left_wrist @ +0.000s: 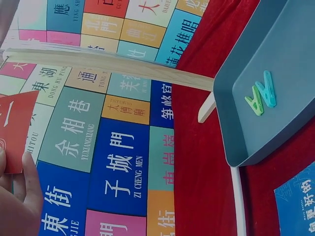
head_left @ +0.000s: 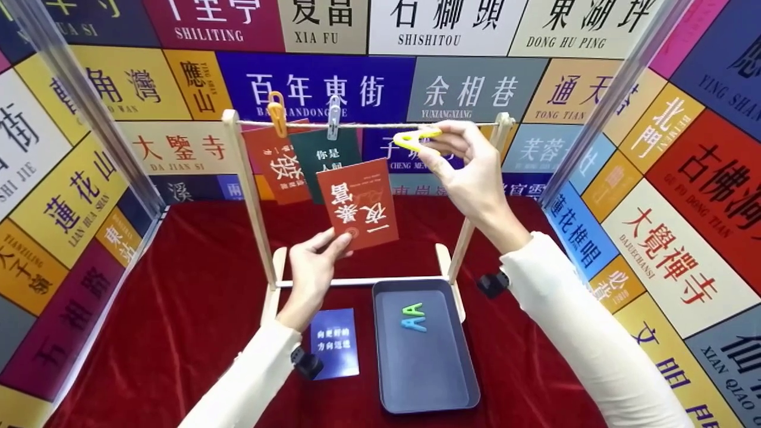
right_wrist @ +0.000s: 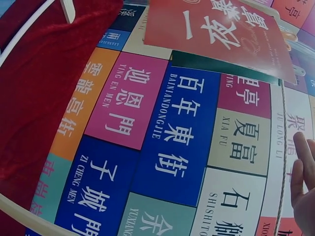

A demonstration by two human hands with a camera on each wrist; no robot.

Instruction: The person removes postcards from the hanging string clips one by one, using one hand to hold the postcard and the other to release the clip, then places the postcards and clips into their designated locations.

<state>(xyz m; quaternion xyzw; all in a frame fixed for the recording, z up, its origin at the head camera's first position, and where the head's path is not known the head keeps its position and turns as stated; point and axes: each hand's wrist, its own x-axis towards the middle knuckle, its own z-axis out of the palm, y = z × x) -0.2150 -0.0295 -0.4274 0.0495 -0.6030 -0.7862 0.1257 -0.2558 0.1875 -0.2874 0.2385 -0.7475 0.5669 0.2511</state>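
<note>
My left hand (head_left: 312,264) pinches a red card (head_left: 362,205) by its lower left corner, in front of the rope frame. A yellow clothespin (head_left: 416,141) is pinched between the thumb and fingers of my right hand (head_left: 469,163), close to the twine (head_left: 386,125). On the twine to the left, an orange clothespin (head_left: 276,113) holds another red card (head_left: 276,172), and a grey clothespin (head_left: 333,116) holds a dark green card (head_left: 326,154). The held red card partly covers the green one. In the right wrist view only some fingers (right_wrist: 302,182) show, and the yellow clothespin is out of sight.
A wooden frame (head_left: 252,202) carries the twine. Below it, a dark grey tray (head_left: 425,380) holds a green clothespin (head_left: 412,309) and a blue clothespin (head_left: 414,324). Left of the tray lies a blue card (head_left: 336,356) on red velvet cloth (head_left: 196,309). Sign-covered walls surround the table.
</note>
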